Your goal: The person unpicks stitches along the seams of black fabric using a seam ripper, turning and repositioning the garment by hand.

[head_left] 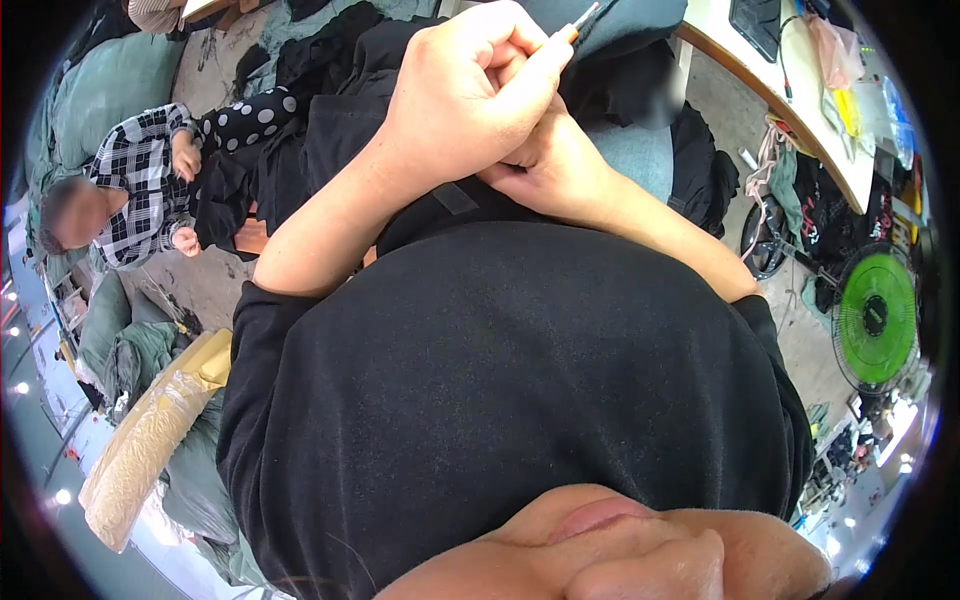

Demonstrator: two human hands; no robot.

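Observation:
My left hand (465,95) is closed high in the view, its thumb laid along a slim pointed tool (580,22) with an orange-brown part and a thin pale tip. The tool's exact kind is too small to tell. Just below and partly behind it, my right hand (552,160) is curled up against the left one. Its fingers are mostly hidden, so what they hold does not show. Dark blue-grey cloth (630,25) lies right beside the tool's tip. Black garments (350,120) are heaped beyond my left forearm.
At the left sits another person in a checked shirt (140,145), hands over black cloth. A pale table (850,165) with a curved edge stands at the upper right. Below it is a green fan (875,315). A plastic-wrapped roll (150,440) leans at the lower left among green sacks (110,100).

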